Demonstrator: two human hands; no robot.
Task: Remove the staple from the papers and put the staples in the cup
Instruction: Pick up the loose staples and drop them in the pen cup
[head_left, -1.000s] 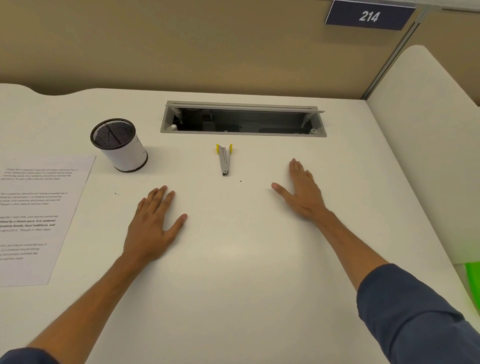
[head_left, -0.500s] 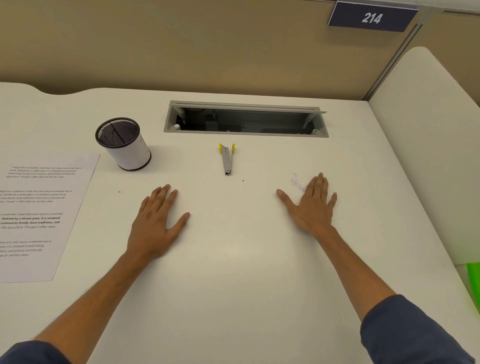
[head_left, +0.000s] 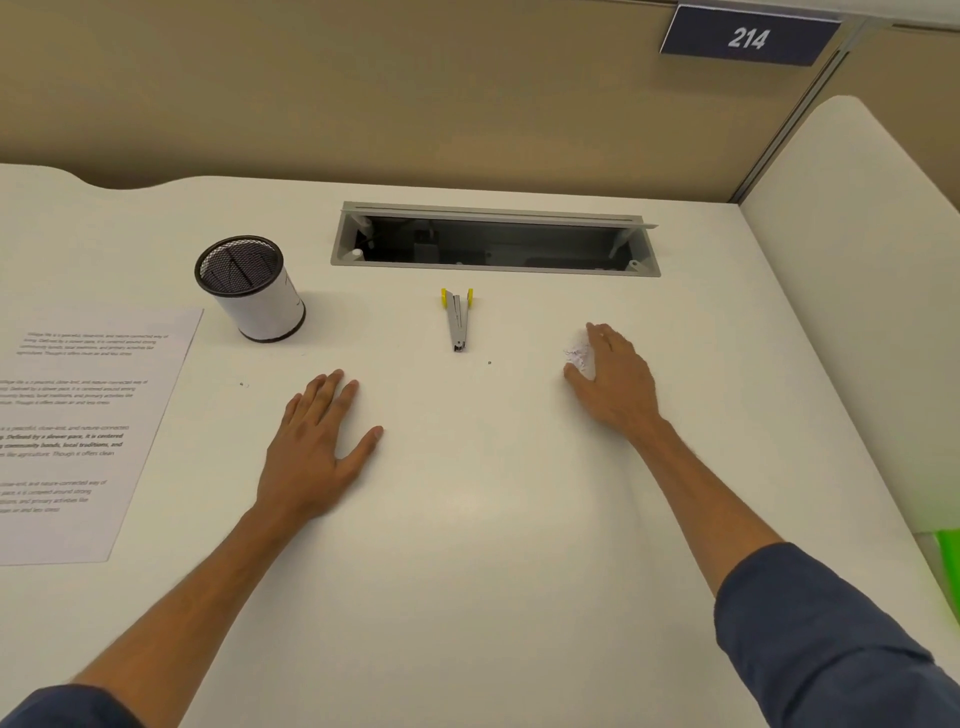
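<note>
A black mesh cup (head_left: 249, 288) with a white wrap stands at the back left of the white desk (head_left: 467, 545). A grey staple remover (head_left: 457, 321) with yellow tabs lies at the middle back. Printed papers (head_left: 88, 426) lie flat at the left edge. My left hand (head_left: 317, 447) rests flat and open on the desk, holding nothing. My right hand (head_left: 615, 382) lies on the desk to the right, its thumb and forefinger curved around a small white clump (head_left: 575, 356) that rests on the surface. Tiny dark specks (head_left: 489, 362) lie near the remover.
An open cable slot (head_left: 493, 241) is sunk into the desk behind the staple remover. A tan partition wall with a sign reading 214 (head_left: 748, 37) stands at the back. A white side panel (head_left: 857, 312) rises on the right, with something green (head_left: 945, 561) beyond the desk's right edge.
My right hand slid back, uncovering a small white clump, then moved forward and left so that thumb and forefinger curve around it. My left hand stayed flat.
</note>
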